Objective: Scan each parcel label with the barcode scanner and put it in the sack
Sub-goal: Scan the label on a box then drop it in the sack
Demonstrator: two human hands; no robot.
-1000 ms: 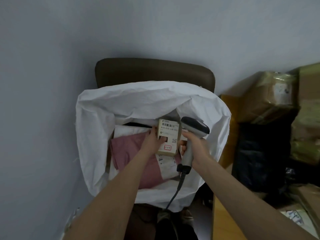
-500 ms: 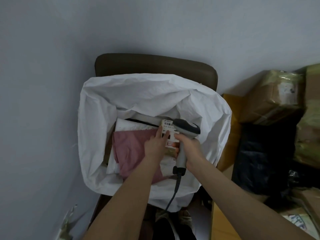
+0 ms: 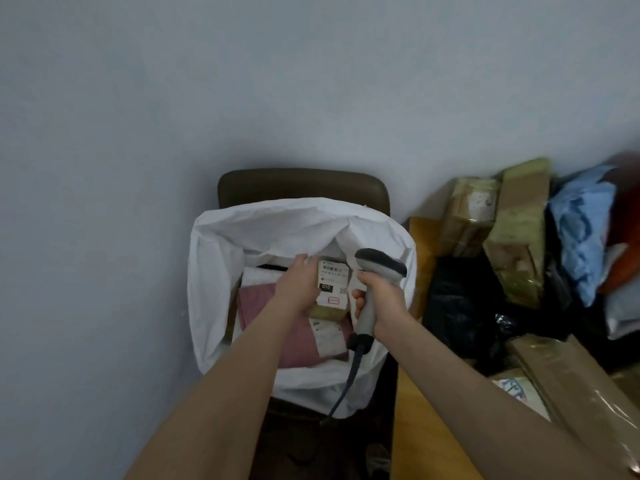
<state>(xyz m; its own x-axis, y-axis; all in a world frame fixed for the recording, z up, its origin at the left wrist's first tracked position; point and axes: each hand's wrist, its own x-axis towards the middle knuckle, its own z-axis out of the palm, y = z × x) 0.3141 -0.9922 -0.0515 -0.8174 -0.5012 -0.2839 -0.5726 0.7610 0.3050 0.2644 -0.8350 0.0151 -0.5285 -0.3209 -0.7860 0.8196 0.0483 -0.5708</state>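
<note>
A white woven sack (image 3: 221,271) stands open on a dark chair. Inside it lie a pink mailer (image 3: 263,306) and a white mailer. On top of them rests a small cardboard parcel (image 3: 332,285) with a white barcode label facing up. My left hand (image 3: 296,285) reaches into the sack and lies against the parcel's left edge, fingers straight; the thumb is hidden. Just right of the parcel, my right hand (image 3: 381,299) grips the handle of the grey barcode scanner (image 3: 379,265). Its head sits over the sack's right rim and its cable hangs down.
The brown chair back (image 3: 301,185) stands against the grey wall. To the right, a wooden table (image 3: 422,431) carries taped cardboard boxes (image 3: 519,237), a black plastic bag (image 3: 460,306), a blue bag (image 3: 581,230) and a long flat box (image 3: 571,375).
The small parcel went from held above the sack down onto the mailers inside it. My left hand slid off the label to the parcel's left edge. The scanner stayed beside it.
</note>
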